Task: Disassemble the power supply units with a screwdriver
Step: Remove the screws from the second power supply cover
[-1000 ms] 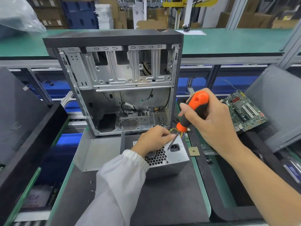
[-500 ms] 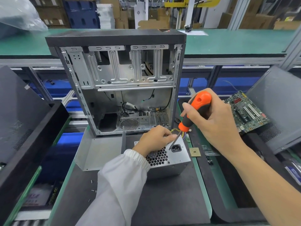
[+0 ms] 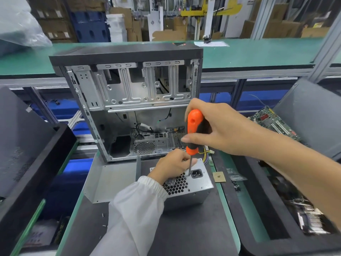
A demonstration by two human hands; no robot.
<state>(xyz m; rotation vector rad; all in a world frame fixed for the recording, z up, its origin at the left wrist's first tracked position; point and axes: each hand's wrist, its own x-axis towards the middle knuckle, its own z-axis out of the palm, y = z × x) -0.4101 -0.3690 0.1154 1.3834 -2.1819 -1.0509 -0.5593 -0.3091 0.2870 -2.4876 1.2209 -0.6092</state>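
A dark, matte mat covers the work surface, whose green edge shows along both sides of the mat. Behind it runs a second green bench, and beyond that stand stacked cardboard boxes and blue crates of a warehouse-like room. An empty computer case of bare stamped steel stands upright at the far end of the mat, its open side facing the camera, and a flat grey side panel lies just in front of it.

The power supply unit, a grey sheet-metal box with a honeycomb vent grille and a black mains socket on its top face, sits on the mat just in front of the case; yellow wires trail from its far end. The left hand, in a white sleeve, presses down on the unit's top. The right hand is closed around the orange and black handle of a screwdriver, held nearly upright with its tip on the top face beside the socket.

The near part of the mat lies bare, with a few small screws towards its left edge. A small square chip lies on the green strip just right of the unit. Black trays flank the surface; the right tray holds circuit boards.
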